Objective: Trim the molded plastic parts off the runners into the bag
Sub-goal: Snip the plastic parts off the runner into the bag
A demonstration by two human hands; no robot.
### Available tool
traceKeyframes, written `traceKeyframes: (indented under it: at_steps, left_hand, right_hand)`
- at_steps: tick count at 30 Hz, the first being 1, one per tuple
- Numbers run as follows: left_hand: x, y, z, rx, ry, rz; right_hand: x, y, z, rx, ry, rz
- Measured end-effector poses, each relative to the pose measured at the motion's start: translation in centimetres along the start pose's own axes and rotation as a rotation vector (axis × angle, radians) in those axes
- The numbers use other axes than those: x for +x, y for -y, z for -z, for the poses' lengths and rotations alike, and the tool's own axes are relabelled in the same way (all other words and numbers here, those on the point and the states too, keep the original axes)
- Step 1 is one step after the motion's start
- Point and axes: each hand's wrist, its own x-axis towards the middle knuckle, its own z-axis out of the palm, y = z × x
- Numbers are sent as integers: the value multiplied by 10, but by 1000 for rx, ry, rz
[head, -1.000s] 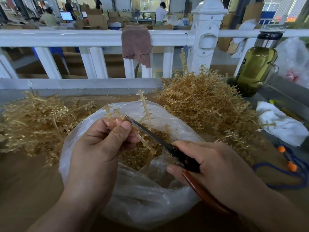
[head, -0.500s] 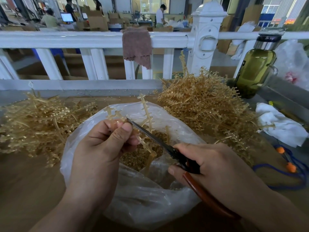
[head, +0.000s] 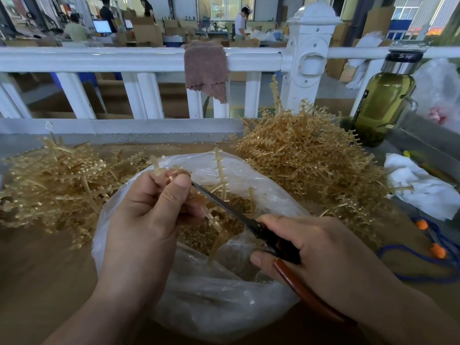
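**Q:** How is the tan, branched plastic runner (head: 220, 170) oriented?

**A:** It is pinched by the fingers of the left hand (head: 139, 220) above the open clear plastic bag (head: 224, 302). Its stem is slanted down toward the viewer, and one branch is held upright.

**Q:** What is obscured?

**A:** The pinched end is hidden by the thumb and blurred. The dark-bladed, red-brown-handled scissors (head: 224, 204) are gripped by the right hand (head: 323, 250) and pointed up-left. Whether the blades are parted cannot be told.

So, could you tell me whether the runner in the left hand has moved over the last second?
Yes, slightly: the runner in the left hand has sunk, its top tip now nearer the far rim of the plastic bag.
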Motion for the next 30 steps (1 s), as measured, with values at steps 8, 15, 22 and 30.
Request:
traceKeyframes:
  at_steps: [8,15,22,30]
  left_hand:
    - [1,0,1,-33,5,29]
    - [0,-3,-3,-226,39,124]
    - [-2,-4,-8,-160,22,125]
    - [-4,-6,-10,-150,19,148]
  right_hand:
    - [-1,-1,0,6,-6,-20]
    - [-1,1,-1,5,-18,-26]
    - [-1,0,1,-5,-25,-27]
    - [-2,0,0,-29,-88,6]
